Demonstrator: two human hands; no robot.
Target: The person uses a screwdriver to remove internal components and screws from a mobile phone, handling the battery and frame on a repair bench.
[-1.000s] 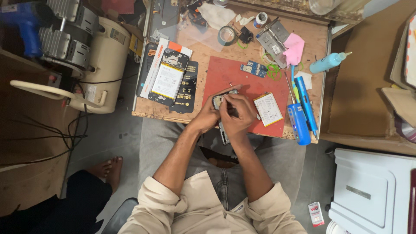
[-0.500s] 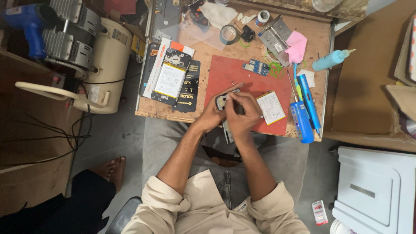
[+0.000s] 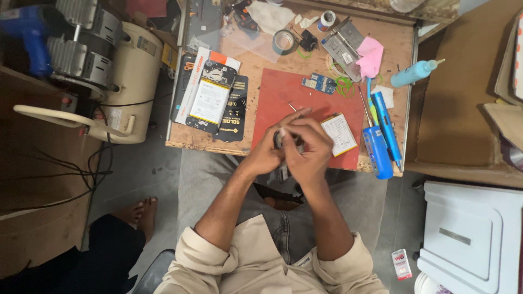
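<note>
Both my hands meet over the near edge of a red work mat point(image 3: 283, 92). My left hand point(image 3: 267, 152) and my right hand point(image 3: 309, 151) are clasped together around a small dark grey device point(image 3: 278, 141), which the fingers mostly hide. A thin metal tool tip point(image 3: 292, 106) pokes out above the fingers. A white flat battery point(image 3: 339, 134) lies on the mat just right of my right hand. A small blue circuit board point(image 3: 320, 83) rests farther back on the mat.
An opened phone point(image 3: 210, 95) lies on dark packaging at the bench's left. Blue tools point(image 3: 377, 148), a light blue bottle point(image 3: 414, 73), a tape roll point(image 3: 283, 42) and a pink cloth point(image 3: 370, 54) sit at right and back. A cream compressor point(image 3: 131, 71) stands left; another person's foot point(image 3: 141, 212) is on the floor.
My hands have closed more tightly around the grey device, which now shows less between the fingers. They stay over the mat's near edge.
</note>
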